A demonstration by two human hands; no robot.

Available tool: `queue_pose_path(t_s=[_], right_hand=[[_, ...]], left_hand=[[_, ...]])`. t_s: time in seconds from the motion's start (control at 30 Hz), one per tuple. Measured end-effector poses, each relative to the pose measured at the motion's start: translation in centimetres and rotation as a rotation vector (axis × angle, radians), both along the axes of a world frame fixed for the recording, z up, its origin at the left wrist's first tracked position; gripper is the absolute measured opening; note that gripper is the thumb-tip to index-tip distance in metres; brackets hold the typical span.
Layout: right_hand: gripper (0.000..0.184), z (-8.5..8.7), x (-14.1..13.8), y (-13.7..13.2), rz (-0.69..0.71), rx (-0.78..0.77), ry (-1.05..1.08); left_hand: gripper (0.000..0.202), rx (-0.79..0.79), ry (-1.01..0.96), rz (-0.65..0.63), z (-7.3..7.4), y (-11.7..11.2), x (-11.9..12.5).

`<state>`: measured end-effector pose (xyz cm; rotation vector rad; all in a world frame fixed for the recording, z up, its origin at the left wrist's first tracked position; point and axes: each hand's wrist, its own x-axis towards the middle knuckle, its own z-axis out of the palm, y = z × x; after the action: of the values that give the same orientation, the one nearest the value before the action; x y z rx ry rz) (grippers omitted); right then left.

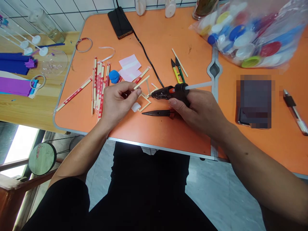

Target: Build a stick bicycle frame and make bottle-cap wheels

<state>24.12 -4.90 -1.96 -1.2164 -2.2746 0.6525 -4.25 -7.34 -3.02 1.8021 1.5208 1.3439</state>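
Note:
My left hand [120, 104] pinches a small frame of thin wooden sticks [144, 102] at its corner. My right hand [197, 114] grips a black hot glue gun [167, 92], which has a pale glue stick [198, 85] in its rear. The gun's nozzle points left, close to the frame; I cannot tell whether they touch. Below them, black needle-nose pliers [156, 113] lie on the orange table [178, 138]. A small white piece [136, 107] lies beside the frame, and a blue lump [114, 76] sits just above my left hand.
Chopsticks in red-printed wrappers [99, 86] lie left of my hands, near pink paper [130, 68]. Thread snips [176, 70] lie beyond the gun. A black cable [144, 51] runs from a dark phone [120, 22]. A plastic bag of bottle caps [250, 35] sits far right.

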Motion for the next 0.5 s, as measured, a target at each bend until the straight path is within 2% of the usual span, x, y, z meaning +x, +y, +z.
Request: queue_pose_path(t_s=[0.17, 0.3, 0.5], right_hand=[[0.054, 0.10, -0.03, -0.12, 0.004, 0.009, 0.012], [0.051, 0.25, -0.23, -0.08, 0.027, -0.003, -0.002], [0.053, 0.57, 0.47, -0.03, -0.022, 0.019, 0.047]], left_hand=[[0.026, -0.009, 0.015, 0.015, 0.08, -0.03, 0.04], [0.025, -0.008, -0.001, -0.001, 0.15, -0.06, 0.07], [0.026, 0.007, 0.012, 0.009, 0.03, -0.03, 0.03]])
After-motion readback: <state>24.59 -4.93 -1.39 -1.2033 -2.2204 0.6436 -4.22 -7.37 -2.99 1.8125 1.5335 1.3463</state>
